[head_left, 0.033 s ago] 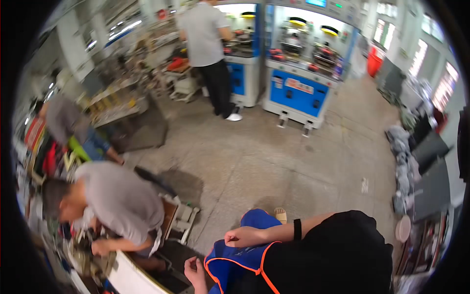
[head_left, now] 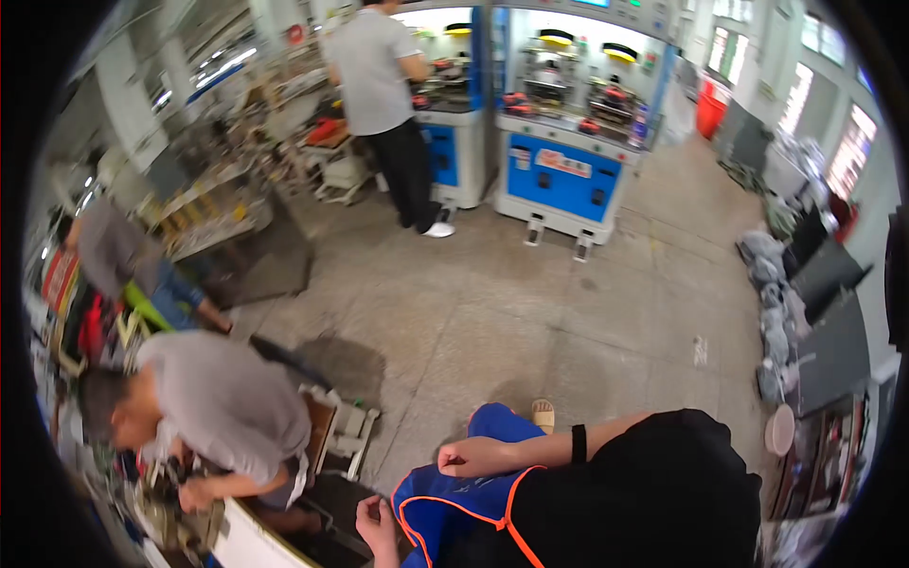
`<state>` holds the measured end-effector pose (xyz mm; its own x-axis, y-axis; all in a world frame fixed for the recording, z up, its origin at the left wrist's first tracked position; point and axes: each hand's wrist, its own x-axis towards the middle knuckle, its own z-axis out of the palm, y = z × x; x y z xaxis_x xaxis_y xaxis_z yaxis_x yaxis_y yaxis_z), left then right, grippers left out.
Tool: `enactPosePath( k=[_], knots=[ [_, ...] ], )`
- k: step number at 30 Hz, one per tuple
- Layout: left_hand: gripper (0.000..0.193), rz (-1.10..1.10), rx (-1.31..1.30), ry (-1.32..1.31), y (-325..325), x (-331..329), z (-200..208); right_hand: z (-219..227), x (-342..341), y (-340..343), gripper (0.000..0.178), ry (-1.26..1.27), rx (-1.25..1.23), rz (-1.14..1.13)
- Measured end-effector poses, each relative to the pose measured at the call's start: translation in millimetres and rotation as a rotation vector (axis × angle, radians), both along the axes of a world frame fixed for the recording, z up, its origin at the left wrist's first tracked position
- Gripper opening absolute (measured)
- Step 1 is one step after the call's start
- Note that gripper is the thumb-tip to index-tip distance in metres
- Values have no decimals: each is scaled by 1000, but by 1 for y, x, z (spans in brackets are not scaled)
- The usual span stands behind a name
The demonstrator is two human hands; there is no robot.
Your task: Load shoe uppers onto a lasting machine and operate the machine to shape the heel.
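Observation:
My right hand (head_left: 464, 456) rests over the blue apron (head_left: 443, 492) with orange trim on my lap. Its fingers are curled in and nothing shows in them. A black band (head_left: 579, 443) circles that wrist, below my black sleeve. Lower down, my left hand (head_left: 377, 523) is raised beside the apron's left edge, apart from the right hand. Its fingers are also loosely curled, with no object visible. One sandalled foot (head_left: 543, 415) shows beyond the apron.
At left, a seated co-worker (head_left: 222, 402) bends over a white-edged bench (head_left: 251, 540). Another person (head_left: 123, 251) is behind. Someone stands (head_left: 374, 76) by blue-and-white machines (head_left: 563, 180). Grey bags (head_left: 772, 312) and dark panels (head_left: 833, 350) line the right wall; a red bin (head_left: 712, 107) stands far back.
My view has turned slightly, so the machines and background sit a little further left. Both my hands keep nearly the same place and pose.

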<state>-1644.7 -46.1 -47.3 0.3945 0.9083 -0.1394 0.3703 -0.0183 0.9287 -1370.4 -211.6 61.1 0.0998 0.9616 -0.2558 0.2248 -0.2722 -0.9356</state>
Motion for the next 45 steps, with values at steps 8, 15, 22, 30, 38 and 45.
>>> enactPosePath(
  k=[8, 15, 22, 30, 38, 45],
  knots=[
    [22, -752, 235, 190, -78, 317, 10, -35, 197, -202, 25, -159, -99, -529],
    [30, -1215, 444, 246, -174, 532, 67, -40, 344, -327, 22, 78, -7, -1224],
    [42, -1440, 386, 538, -159, 669, 42, -57, 449, -334, 23, 275, 59, -1262],
    [52, -1648, 510, 599, -132, 922, 27, -39, 630, -324, 23, 264, 73, -1392],
    [43, -1675, 775, 277, -165, 1156, 59, 28, 807, -321, 19, 190, 122, -1607],
    [45, -1861, 758, 283, -213, 1279, 49, -6, 959, -347, 19, 47, 174, -1498]
  ],
)
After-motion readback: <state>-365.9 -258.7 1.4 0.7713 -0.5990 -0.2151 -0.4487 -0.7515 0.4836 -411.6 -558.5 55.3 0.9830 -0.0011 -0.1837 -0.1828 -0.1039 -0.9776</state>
